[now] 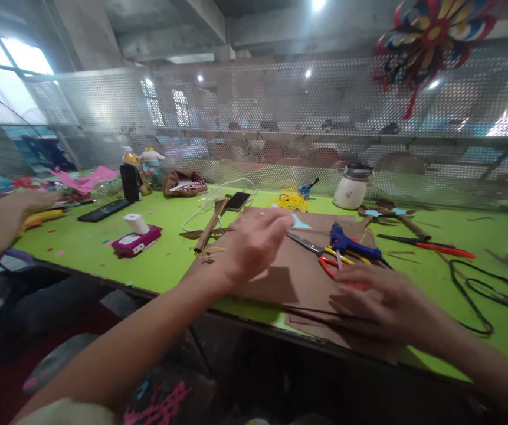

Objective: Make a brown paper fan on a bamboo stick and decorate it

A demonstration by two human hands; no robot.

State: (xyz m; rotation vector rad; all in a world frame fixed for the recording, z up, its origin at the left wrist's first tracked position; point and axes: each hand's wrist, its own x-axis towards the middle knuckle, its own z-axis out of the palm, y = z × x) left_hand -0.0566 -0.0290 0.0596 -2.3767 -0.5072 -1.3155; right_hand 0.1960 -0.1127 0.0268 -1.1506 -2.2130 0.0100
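My left hand (258, 245) hovers over the sheets of brown paper (311, 286), fingers curled together and blurred; whether anything is pinched in them is unclear. Just beyond its fingertips shows a light blue paper piece (300, 222). Blurred too, my right hand (382, 295) is at the red handle of the scissors (309, 243), its fingers overlapping the handle; I cannot tell if they grip it. The scissors' blades point left, away from that hand. Beside them, on the paper, lies a blue glue gun (353, 245).
Left on the green table (174, 260) are a purple box (136, 242) and a rolled brown paper piece (212, 227). Behind stand yellow shreds (292, 200) and a white jar (353, 188). Red-handled pliers (443, 247) and a black cable (470, 307) lie right. Another person's hand (28, 203) is far left.
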